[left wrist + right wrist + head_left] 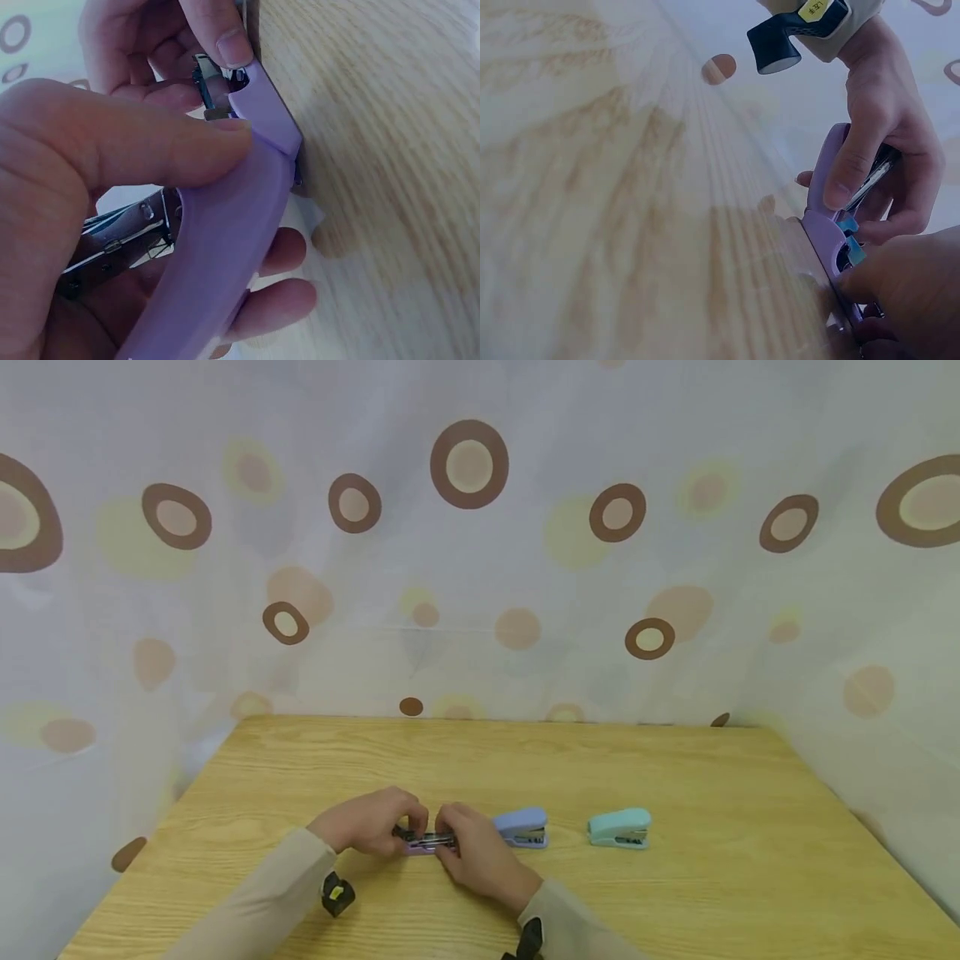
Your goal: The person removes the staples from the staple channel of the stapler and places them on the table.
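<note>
Wooden table [712,785], purple stapler [225,217] half-hidden.

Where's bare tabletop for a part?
Right of the mint stapler, out to the right edge of the table; also behind that stapler, up to the patterned backdrop. Crowded: left grip and right grip on the purple stapler, blue stapler beside the right grip.

Table [720,893]: yellowish wood, streaky grain, broad top narrowing away from me. Blue stapler [522,820] sits base down near the middle, left end hidden. Mint-green stapler [621,821] to its right, base down, well apart, turned the same way. Purple stapler [232,202] left of the blue, opened, low at the wood; cannot tell whether its base bears fully.
</note>
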Available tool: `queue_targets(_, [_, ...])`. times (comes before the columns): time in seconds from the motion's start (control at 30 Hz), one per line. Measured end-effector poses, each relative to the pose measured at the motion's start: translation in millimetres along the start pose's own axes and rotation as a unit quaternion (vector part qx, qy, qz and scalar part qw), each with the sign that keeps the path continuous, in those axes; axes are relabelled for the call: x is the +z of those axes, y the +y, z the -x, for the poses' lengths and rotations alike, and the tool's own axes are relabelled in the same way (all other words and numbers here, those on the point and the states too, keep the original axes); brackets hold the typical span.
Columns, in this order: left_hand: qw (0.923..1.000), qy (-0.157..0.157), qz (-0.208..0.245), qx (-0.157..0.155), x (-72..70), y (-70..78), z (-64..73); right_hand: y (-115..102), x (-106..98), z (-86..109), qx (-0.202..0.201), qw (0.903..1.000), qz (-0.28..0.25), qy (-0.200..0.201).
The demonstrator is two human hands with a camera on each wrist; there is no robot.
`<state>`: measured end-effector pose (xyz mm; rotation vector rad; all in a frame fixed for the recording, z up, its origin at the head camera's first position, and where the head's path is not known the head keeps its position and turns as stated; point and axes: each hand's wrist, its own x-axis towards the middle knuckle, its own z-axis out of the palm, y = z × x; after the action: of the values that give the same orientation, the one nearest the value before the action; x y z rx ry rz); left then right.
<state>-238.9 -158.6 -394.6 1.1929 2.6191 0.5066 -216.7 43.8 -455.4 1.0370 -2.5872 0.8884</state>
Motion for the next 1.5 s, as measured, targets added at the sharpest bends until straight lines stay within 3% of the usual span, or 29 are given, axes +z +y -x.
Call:
queue_targets(0.2, [0.9999,0.008,-0.007,-0.005,0.9,-2.6,3.6,-1,2,-1.0,-0.009,0.9998,0.001,-0.015])
queue_targets(0.43, [0.9997,0.02,-0.007,0.015,4.2,-3.0,2.0,5,-2,0.3,-0.03,0.998,-0.043,-0.034])
queue_targets(0.67, [0.9999,0.014,0.001,0.007,11.2,-5.3,5.1,17,-1,-3.2,-0.084,0.989,-0.047,-0.112])
queue_targets(0.83, [0.9995,0.017,0.024,0.007,13.2,-6.5,8.1,23,-2,-5.7,-0.093,0.9827,-0.048,-0.153])
queue_targets(1.1, [0.9994,0.03,0.01,0.014,4.5,-6.3,3.1,24,-12,-15.1,-0.102,0.982,-0.047,-0.152])
queue_targets(1.5, [0.999,0.039,0.019,0.013,5.0,-6.9,5.8,27,-7,-22.2,-0.144,0.9792,-0.037,-0.138])
